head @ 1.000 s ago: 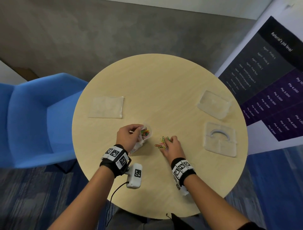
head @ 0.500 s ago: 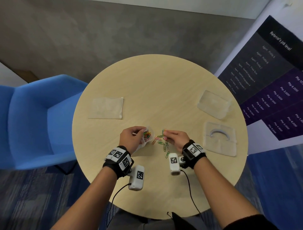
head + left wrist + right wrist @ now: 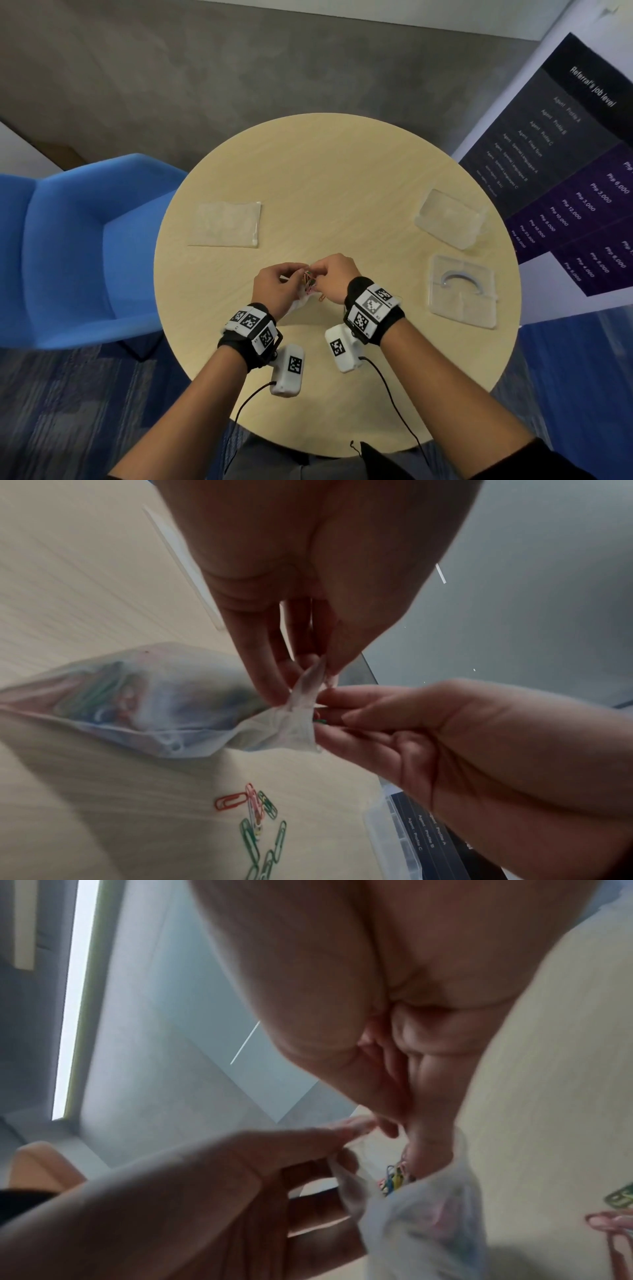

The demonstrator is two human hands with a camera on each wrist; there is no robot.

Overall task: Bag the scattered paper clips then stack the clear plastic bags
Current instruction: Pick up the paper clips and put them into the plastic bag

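Table (image 3: 342,164): round and pale wood; it carried everything, and anything dropped near the middle would likely have stayed on it.
Spare bag (image 3: 224,224): an empty clear bag lay flat, well apart to the left, waiting to be stacked.
Plastic trays (image 3: 462,294): two clear pieces sat near the right edge, well clear of the work.
Bag in hand (image 3: 154,704): partly filled with coloured clips and raised off the table; its mouth was narrow and crumpled, so it could have folded shut or tipped and spilled.
Left hand (image 3: 277,291): its grip was pinched on the bag's lip; a slack pinch would have let the mouth close.
Right hand (image 3: 334,277): fingertips were closed on a few clips at the mouth; a hurried release could have sent them past the opening.
Loose paper clips (image 3: 258,821): several lay on the table just below the bag, easily overlooked beneath the hands.
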